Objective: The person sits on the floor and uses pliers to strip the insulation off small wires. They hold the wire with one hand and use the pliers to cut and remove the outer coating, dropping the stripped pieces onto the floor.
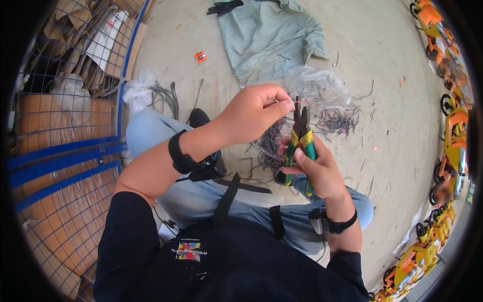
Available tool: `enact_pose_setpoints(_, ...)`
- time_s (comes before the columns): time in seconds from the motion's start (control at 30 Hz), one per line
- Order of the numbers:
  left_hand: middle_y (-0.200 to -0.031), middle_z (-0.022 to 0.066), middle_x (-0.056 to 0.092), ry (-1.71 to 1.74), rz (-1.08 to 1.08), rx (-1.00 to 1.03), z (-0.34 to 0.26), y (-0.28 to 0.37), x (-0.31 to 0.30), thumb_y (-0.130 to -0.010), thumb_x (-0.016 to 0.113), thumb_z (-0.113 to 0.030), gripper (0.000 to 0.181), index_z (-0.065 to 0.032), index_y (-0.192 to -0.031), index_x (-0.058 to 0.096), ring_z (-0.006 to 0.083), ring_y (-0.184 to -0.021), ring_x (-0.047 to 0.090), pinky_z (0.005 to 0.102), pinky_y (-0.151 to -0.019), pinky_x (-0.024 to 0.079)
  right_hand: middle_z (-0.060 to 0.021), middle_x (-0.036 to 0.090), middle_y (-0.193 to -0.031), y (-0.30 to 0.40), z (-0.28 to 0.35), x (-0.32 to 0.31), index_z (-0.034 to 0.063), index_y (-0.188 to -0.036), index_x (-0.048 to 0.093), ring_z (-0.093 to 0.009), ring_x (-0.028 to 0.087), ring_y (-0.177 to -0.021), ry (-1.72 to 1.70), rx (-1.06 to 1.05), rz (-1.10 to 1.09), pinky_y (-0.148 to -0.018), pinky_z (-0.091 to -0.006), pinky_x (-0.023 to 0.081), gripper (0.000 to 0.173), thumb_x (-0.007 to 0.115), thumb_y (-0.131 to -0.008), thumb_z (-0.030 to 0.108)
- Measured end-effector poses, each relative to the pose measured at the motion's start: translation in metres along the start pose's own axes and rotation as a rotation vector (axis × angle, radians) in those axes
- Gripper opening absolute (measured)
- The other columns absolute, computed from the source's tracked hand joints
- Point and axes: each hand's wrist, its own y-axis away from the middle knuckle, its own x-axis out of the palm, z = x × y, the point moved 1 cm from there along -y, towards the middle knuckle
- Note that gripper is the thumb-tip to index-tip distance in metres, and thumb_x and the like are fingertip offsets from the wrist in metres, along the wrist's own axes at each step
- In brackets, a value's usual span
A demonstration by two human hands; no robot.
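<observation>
My right hand (317, 166) holds combination pliers (301, 126) with green and yellow handles, their jaws parted and pointing away from me. Thumb and fingertips of my left hand (260, 111) are pinched together just left of the jaws. A thin pinkish strand (297, 102) shows between those fingertips and the pliers' tip; most of what the fingers pinch is hidden. Beyond and below the hands, many short dark cable pieces (337, 120) lie heaped on the floor, some of them partly behind the pliers. Clear plastic film (320, 85) lies beside the heap.
A grey-green cloth (268, 41) with a black glove (225, 7) lies ahead. Longer dark cables (171, 100) and crumpled plastic (139, 90) are at the left, near a blue wire cage (120, 109) holding cardboard. An orange packet (200, 57) lies on the floor. Yellow-orange toy-like bikes (454, 137) line the right.
</observation>
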Motion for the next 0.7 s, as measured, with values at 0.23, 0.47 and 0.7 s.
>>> enact_pose_setpoints(0.23,-0.084,-0.0002,0.064,-0.075,0.026,0.034,0.0066,0.0011,-0.0005,-0.096,0.058,-0.012,0.014,0.0018,-0.099,0.062,0.0020,-0.077,0.053,0.0201,-0.066,0.042,-0.0080,0.055,-0.128,0.0026,0.0033,0.0088,0.0072,-0.141,0.040,-0.016,0.056,-0.111,-0.014,-0.024,0.046,-0.085,-0.0334,0.056,0.045,0.054,-0.099,0.013)
enact_pose_setpoints(0.47,-0.077,-0.0022,0.060,-0.052,0.065,0.039,0.0053,0.0031,0.0033,-0.095,0.059,-0.010,0.012,0.0013,-0.094,0.061,0.0013,-0.071,0.049,0.0201,-0.061,0.039,-0.0070,0.056,-0.126,0.0010,0.0009,0.0084,0.0070,-0.140,0.040,-0.015,0.055,-0.112,0.018,-0.045,0.031,-0.085,-0.0331,0.056,0.044,0.054,-0.099,0.012)
enact_pose_setpoints(0.7,-0.074,-0.0039,0.057,-0.086,0.068,0.009,0.0044,0.0038,0.0041,-0.095,0.060,-0.011,0.012,0.0009,-0.093,0.061,0.0007,-0.068,0.046,0.0199,-0.058,0.037,-0.0049,0.058,-0.119,-0.0001,-0.0023,0.0062,0.0066,-0.138,0.043,-0.013,0.057,-0.104,0.094,-0.086,-0.003,-0.078,-0.0297,0.056,0.041,0.054,-0.098,0.012)
